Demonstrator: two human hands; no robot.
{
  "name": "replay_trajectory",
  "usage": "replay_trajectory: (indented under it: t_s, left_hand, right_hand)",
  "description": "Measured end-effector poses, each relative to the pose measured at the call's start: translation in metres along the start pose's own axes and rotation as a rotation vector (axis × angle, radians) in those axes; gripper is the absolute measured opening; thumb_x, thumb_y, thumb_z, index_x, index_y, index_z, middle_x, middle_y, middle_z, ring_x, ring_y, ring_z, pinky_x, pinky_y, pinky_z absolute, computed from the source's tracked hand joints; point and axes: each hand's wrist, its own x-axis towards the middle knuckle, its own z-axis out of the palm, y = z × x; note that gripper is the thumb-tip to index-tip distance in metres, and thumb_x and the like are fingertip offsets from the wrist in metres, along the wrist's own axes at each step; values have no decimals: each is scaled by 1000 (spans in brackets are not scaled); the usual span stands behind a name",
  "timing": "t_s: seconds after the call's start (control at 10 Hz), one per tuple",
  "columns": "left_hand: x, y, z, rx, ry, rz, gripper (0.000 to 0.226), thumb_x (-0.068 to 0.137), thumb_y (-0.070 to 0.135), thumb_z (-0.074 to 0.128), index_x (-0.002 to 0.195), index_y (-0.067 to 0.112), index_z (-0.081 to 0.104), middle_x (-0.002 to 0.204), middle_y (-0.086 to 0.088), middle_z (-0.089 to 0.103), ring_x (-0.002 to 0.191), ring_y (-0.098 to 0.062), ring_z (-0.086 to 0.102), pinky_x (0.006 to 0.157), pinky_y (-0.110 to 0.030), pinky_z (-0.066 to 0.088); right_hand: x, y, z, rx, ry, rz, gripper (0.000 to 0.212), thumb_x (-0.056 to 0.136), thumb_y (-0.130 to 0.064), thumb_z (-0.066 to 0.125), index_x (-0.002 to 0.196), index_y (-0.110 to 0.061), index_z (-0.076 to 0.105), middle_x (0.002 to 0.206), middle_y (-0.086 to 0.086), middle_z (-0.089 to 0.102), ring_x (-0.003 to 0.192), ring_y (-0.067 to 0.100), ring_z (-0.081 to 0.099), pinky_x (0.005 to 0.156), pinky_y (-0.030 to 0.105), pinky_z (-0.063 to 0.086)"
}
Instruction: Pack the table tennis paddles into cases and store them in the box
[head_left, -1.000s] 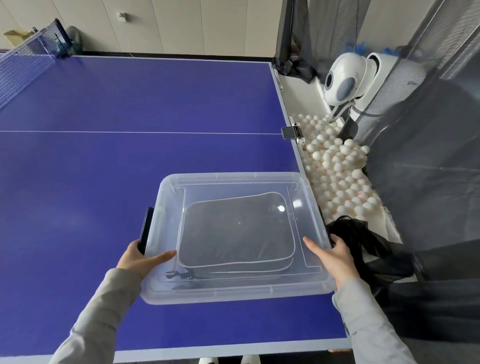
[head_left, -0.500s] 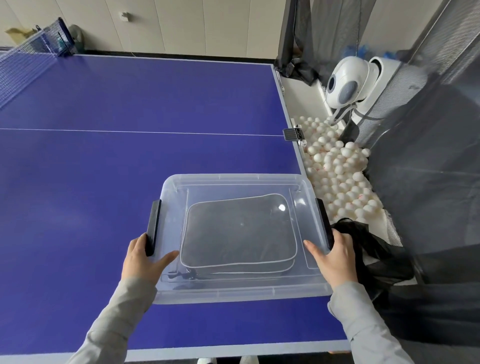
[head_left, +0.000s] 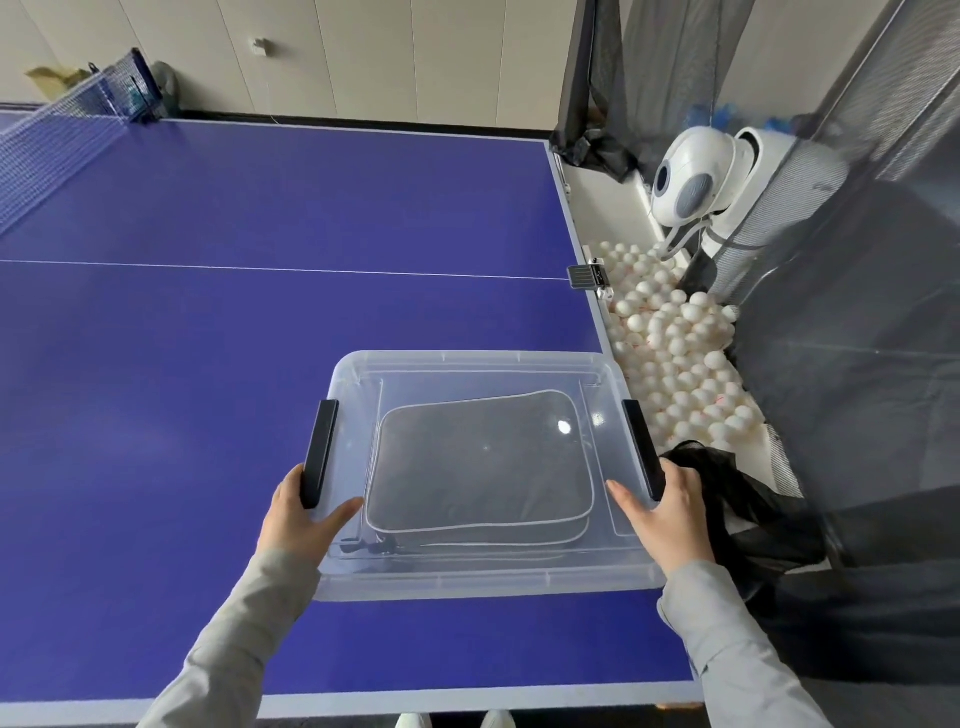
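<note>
Clear plastic box (head_left: 597, 582), lidded, one item, head view: it sits on the blue worktop (head_left: 260, 322) near the right-hand edge and close to the person. Through the transparent lid (head_left: 467, 371) shows a dark grey paddle case (head_left: 480, 462) with pale piping, lying flat on the box floor; its zip pull lies at the near left corner. Black latch handles stand on the two short sides: the left latch (head_left: 321, 451) and the right latch (head_left: 643, 448), both lying along the lid's edges.

Left hand (head_left: 301, 519): fingers curled round the near end of the left latch, thumb stretched over the lid's corner; it grips the latch. Right hand (head_left: 670, 512): fingers wrapped over the near end of the right latch, thumb laid on the lid; it grips that latch. Both wear grey sleeves (head_left: 244, 639).

Surroundings, same view: a white centre line crosses the worktop, and a blue net (head_left: 62, 135) stands at far left. Beyond the right edge, a tray holds many white balls (head_left: 680, 343). A white ball-feeding machine (head_left: 696, 182) stands behind them. Black mesh netting (head_left: 857, 364) hangs along the right, with a bunched black fold just beside the right hand.
</note>
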Motion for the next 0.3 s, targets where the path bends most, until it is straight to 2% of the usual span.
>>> replay_trajectory:
  t_s: [0.1, 0.2, 0.3]
  left_hand:
    - [2, -2, 0, 10, -1, -12, 63, 73, 27, 79, 127, 16, 47, 117, -4, 55, 102, -24, 52, 88, -38, 44]
    - [1, 3, -3, 135, -24, -32, 69, 73, 34, 77, 131, 13, 45, 120, -7, 47, 105, -26, 49, 88, -40, 44]
    - [-1, 10, -2, 398, 59, -12, 92, 75, 46, 73, 146, 13, 25, 143, -9, 33, 129, -31, 34, 105, -44, 31]
  right_hand:
    - [1, 3, 1, -4, 0, 7, 75, 77, -37, 75, 135, 0, 42, 129, 15, 43, 123, 30, 42, 104, 37, 34]
    - [-2, -1, 0, -37, -4, 6, 74, 78, -36, 74, 134, 1, 43, 128, 18, 44, 123, 32, 41, 104, 39, 33]
    - [-3, -6, 2, -138, 62, -66, 72, 82, -38, 69, 138, -2, 39, 134, 19, 43, 127, 34, 37, 101, 45, 33]
